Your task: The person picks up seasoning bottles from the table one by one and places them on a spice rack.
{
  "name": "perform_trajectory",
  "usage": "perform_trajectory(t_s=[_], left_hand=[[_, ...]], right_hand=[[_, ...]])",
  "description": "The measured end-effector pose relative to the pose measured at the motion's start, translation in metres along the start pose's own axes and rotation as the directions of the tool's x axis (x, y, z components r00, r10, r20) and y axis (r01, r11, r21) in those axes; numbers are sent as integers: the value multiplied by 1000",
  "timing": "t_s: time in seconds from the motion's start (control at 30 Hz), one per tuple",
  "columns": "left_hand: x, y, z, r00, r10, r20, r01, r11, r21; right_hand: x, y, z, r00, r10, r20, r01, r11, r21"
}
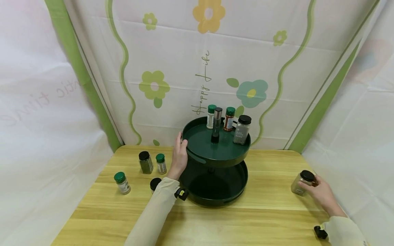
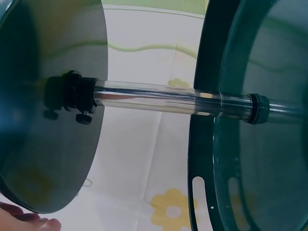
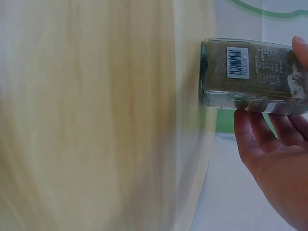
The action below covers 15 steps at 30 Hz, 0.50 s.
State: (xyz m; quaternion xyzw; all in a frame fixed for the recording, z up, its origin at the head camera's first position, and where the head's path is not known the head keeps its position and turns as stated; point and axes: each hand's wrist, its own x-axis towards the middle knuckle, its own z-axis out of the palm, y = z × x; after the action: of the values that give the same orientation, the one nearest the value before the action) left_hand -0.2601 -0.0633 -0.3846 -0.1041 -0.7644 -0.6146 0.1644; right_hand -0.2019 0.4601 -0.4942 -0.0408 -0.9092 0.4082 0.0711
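Note:
A dark green two-tier rack (image 1: 215, 196) stands in the middle of the table. My left hand (image 1: 179, 157) is at the left rim of its upper tier (image 1: 200, 147), fingers extended; the left wrist view shows only part of this hand (image 2: 29, 221). At the far right, my right hand (image 1: 323, 194) grips a square clear spice jar (image 1: 298, 186) with a black lid and brownish powder. In the right wrist view the thumb and fingers are on opposite sides of this jar (image 3: 260, 72). Whether its base touches the table cannot be told.
On the upper tier stand a black-lidded jar (image 1: 241, 131) and two green-capped shakers (image 1: 228, 121) (image 1: 210, 119) around the clear post (image 1: 217, 123). Left on the table (image 1: 101, 205) are two green-capped shakers (image 1: 123, 186) (image 1: 161, 165) and two black-lidded jars (image 1: 146, 164) (image 1: 155, 183), one partly behind my sleeve.

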Motion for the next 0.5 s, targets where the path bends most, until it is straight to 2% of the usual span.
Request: perform_trajectory(t_s=[0.23, 0.5], left_hand=[[1, -1, 0, 1000, -16, 21, 16, 1000, -4], [0, -4, -1, 999, 13, 40, -13, 1000, -5]], right_hand=[[-1, 0, 2, 997, -13, -79, 8, 998, -63], [0, -1, 4, 990, 2, -144, -23, 990, -138]])
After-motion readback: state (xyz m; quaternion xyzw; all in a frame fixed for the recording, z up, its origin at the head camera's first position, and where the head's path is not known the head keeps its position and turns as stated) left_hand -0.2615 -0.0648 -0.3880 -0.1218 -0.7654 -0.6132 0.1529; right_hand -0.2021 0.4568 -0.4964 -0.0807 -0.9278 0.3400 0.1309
